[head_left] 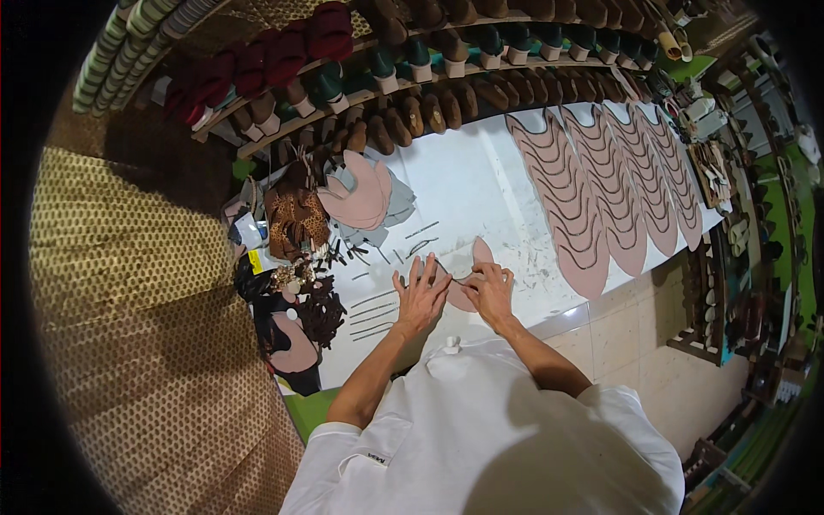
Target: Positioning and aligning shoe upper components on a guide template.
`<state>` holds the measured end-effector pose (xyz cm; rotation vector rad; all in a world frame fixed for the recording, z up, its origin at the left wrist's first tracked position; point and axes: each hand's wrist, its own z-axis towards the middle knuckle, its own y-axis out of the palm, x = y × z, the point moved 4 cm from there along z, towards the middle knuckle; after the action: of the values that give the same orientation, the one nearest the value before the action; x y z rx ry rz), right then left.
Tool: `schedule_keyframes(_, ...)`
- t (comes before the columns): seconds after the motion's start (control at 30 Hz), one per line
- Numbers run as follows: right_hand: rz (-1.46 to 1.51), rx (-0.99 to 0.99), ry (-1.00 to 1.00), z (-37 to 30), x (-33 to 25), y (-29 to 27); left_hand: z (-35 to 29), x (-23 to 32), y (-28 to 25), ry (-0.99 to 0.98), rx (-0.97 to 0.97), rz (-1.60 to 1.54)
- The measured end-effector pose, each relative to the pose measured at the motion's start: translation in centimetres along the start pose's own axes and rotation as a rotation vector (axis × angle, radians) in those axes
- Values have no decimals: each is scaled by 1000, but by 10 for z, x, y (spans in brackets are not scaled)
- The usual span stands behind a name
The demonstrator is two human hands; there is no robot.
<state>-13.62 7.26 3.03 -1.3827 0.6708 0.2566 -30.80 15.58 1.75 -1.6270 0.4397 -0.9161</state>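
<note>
A pink crescent-shaped shoe upper piece lies on the white table under my two hands, near the front edge. A thin dark strip runs along its inner curve between them. My left hand rests on the left part of the piece with its fingers spread. My right hand is bent over the right part, its fingertips pinched at the strip. The fingers hide some of the piece. Several loose dark strips lie in a row left of my left hand, with more strips beyond it.
Overlapping pink pieces with dark edges fill the table's right side in long rows. At left are stacked pink pieces, leopard-print pieces and a heap of dark scraps. Racks of shoe lasts border the back.
</note>
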Motion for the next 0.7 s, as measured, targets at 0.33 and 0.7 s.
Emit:
schedule_keyframes(0.33, 20, -20, -26, 9, 2, 2, 2, 4, -3, 25, 60, -13)
schedule_keyframes(0.7, -43, 21, -141, 19, 11, 7, 5, 7, 3, 110, 17, 136)
